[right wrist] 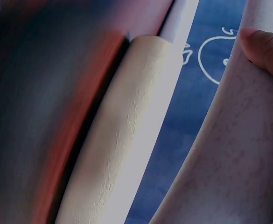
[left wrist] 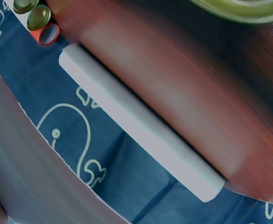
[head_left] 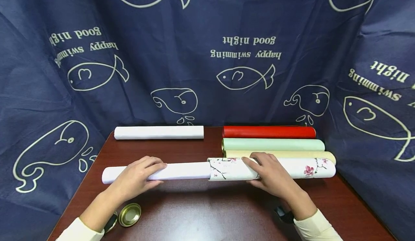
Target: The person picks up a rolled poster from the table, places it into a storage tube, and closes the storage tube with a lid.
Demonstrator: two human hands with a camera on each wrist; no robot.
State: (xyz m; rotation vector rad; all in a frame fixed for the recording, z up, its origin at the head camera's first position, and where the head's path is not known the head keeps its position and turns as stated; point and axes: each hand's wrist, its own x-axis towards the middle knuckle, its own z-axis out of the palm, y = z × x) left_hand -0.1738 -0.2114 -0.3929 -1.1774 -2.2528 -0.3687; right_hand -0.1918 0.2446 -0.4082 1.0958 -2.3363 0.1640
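Left grip point(head_left: 140, 174) around white roll point(head_left: 187, 170), right grip point(head_left: 268, 172) around floral tube point(head_left: 301, 166), roll's end inside rim point(head_left: 209, 169), tabletop point(head_left: 207, 212) room below

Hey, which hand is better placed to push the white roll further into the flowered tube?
Probably the left hand: it grips the white roll on the stretch outside the flowered tube. The right hand holds the tube itself, so it seems better suited to steadying.

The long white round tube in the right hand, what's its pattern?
The tube has pink flowers and dark branches on it, best seen in the head view.
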